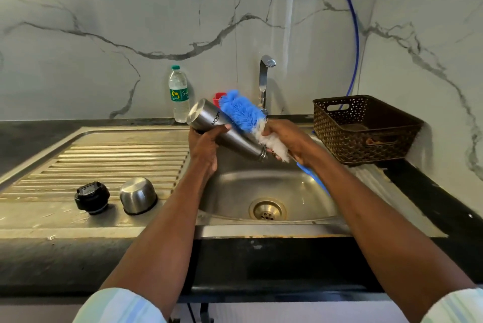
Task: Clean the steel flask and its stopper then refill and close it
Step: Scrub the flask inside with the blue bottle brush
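You've got the steel flask [226, 132] up over the sink [266, 192], tipped well over on its side, base up towards the wall on your left and mouth angled down to your right. That tilt reads as deliberate: anything inside runs out into the basin, not onto the table [52, 260], and the open neck faces your brush hand.

Your left hand [206, 143] is clamped around the flask's middle from below, thumb over the top by the lettering, wrist bent back, forearm rising from low left. A firm wrap like that should stop a wet steel body twisting under scrubbing.

Your right hand [283, 139] is closed on the bottle brush [243, 113], gripping low on the head where the white bristles bunch out of your fist, just beside the flask's mouth. The blue bristles lie along the upper side of the flask, touching it, and the blue handle trails out below your wrist towards the basin. So the brush sits outside the flask, not in the neck. Hands close together, both full.

Over on the draining board [117, 158], the black stopper [92, 197] and the steel cap [138, 195] sit side by side, cap upside down, parked within reach and clear of the basin. The tap [264, 79] shows no stream that I can make out.
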Tool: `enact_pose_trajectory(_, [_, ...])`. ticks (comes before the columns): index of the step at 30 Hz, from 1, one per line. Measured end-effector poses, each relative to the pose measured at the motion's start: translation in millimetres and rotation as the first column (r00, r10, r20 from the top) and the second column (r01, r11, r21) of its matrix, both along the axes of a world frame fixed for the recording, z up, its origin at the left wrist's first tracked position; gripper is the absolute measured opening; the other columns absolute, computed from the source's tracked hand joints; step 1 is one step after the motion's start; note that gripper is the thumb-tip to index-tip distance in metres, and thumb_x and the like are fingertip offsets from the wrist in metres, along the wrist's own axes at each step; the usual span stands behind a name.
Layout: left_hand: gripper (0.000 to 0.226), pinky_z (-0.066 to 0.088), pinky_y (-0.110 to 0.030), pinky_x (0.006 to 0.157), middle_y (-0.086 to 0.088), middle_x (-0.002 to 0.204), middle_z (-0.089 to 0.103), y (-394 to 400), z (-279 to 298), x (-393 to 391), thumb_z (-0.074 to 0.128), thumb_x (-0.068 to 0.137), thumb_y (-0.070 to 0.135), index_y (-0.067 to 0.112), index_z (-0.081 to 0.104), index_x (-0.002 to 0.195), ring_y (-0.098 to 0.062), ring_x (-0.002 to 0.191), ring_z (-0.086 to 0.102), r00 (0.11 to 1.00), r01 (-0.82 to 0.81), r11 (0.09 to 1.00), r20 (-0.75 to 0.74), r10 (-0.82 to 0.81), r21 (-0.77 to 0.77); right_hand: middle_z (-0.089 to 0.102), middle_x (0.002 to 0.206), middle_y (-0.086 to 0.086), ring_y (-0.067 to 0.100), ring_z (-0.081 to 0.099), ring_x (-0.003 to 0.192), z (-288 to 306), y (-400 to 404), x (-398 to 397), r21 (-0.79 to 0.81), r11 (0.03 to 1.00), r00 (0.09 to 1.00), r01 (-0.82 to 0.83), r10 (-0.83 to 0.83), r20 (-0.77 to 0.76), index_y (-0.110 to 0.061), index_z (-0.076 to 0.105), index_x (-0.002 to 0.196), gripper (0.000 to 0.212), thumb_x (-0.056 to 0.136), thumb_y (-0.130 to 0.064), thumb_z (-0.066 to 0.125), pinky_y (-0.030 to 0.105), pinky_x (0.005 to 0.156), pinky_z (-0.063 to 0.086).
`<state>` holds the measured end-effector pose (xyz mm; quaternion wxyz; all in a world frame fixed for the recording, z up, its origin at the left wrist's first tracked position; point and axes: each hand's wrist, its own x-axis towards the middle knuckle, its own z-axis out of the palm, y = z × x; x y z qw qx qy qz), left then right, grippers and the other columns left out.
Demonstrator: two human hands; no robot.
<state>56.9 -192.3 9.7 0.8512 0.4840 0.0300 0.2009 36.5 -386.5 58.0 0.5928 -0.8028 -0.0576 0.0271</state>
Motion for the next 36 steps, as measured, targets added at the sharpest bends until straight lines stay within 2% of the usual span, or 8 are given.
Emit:
enact_pose_trajectory(4, [0.053,0.056,-0.043,0.082,-0.002,0.087,0.071,5,4,-2,0.079,0.054,-0.004,0.012,0.061,0.102,-0.018,0.084,0.068,0.999,-0.024,0.992,0.037,0.029,-0.128,0.062,0.078,0.015,0.019,0.054,0.053,-8,0,-1,-0.177,0.984,1.0,-0.001,0.001,-0.003,-0.013,0.063,0.106,0.017,0.09,-0.011,0.057,0.025,0.046,0.041])
enact_pose_trajectory(8, [0.049,0.058,-0.048,0.086,-0.009,0.104,0.071,6,4,-3,0.074,0.071,-0.011,0.009,0.059,0.114,-0.025,0.096,0.07,0.999,-0.002,0.966,0.035,0.012,-0.257,0.066,0.081,0.008,0.018,0.057,0.057,3,11,-8,0.025,0.989,0.987,-0.148,0.146,0.073,-0.019,0.064,0.112,0.02,0.093,-0.016,0.063,0.023,0.043,0.042])
enact_pose_trajectory(14, [0.049,0.055,-0.056,0.09,-0.019,0.126,0.065,21,6,-4,0.078,0.073,-0.001,0.008,0.06,0.118,-0.034,0.116,0.063,0.999,-0.027,0.904,0.024,0.042,-0.427,0.065,0.081,0.01,0.018,0.055,0.054,-13,-9,4,-0.107,0.987,0.992,0.121,-0.115,0.052,-0.011,0.065,0.113,0.022,0.092,-0.017,0.063,0.023,0.042,0.039])
enact_pose_trajectory(19, [0.054,0.061,-0.046,0.073,-0.018,0.124,0.065,24,7,-5,0.079,0.079,0.011,0.006,0.053,0.127,-0.035,0.112,0.065,0.996,-0.046,0.833,0.04,0.082,-0.552,0.064,0.08,0.013,0.019,0.055,0.052,0,-6,1,0.239,0.971,0.999,-0.028,0.02,0.035,-0.01,0.064,0.121,0.029,0.092,-0.016,0.065,0.022,0.039,0.039])
enact_pose_trajectory(27, [0.071,0.059,-0.055,0.079,-0.02,0.127,0.063,16,9,-5,0.08,0.08,0.039,0.011,0.044,0.134,-0.037,0.112,0.064,0.999,-0.053,0.819,-0.022,0.049,-0.571,0.063,0.076,0.013,0.017,0.054,0.051,-5,18,-10,0.211,0.977,0.999,0.015,-0.024,0.043,-0.015,0.063,0.117,0.025,0.092,-0.019,0.065,0.024,0.042,0.04])
enact_pose_trajectory(32, [0.062,0.054,-0.058,0.091,-0.021,0.125,0.06,12,10,-6,0.072,0.079,-0.003,0.006,0.047,0.134,-0.037,0.116,0.059,0.995,0.087,0.859,0.0,-0.1,-0.504,0.063,0.078,0.013,0.017,0.054,0.052,-5,15,-9,0.139,0.989,0.997,0.056,-0.062,0.035,-0.015,0.057,0.13,0.037,0.094,-0.017,0.062,0.023,0.04,0.041])
enact_pose_trajectory(34, [0.058,0.055,-0.055,0.091,-0.02,0.124,0.062,11,13,-7,0.074,0.078,-0.005,0.006,0.05,0.13,-0.035,0.116,0.06,0.994,0.093,0.874,-0.011,-0.112,-0.478,0.063,0.078,0.011,0.017,0.054,0.052,-4,13,-9,0.097,0.993,0.996,0.071,-0.076,0.045,-0.018,0.056,0.132,0.039,0.093,-0.018,0.062,0.022,0.04,0.041])
enact_pose_trajectory(36, [0.061,0.06,-0.046,0.079,-0.018,0.124,0.064,8,15,-8,0.078,0.076,-0.001,0.008,0.051,0.13,-0.033,0.114,0.062,0.996,0.055,0.89,-0.04,-0.082,-0.453,0.064,0.078,0.011,0.018,0.055,0.053,-4,14,-8,-0.03,0.995,0.989,0.092,-0.088,0.119,-0.017,0.06,0.123,0.031,0.092,-0.017,0.061,0.024,0.042,0.042])
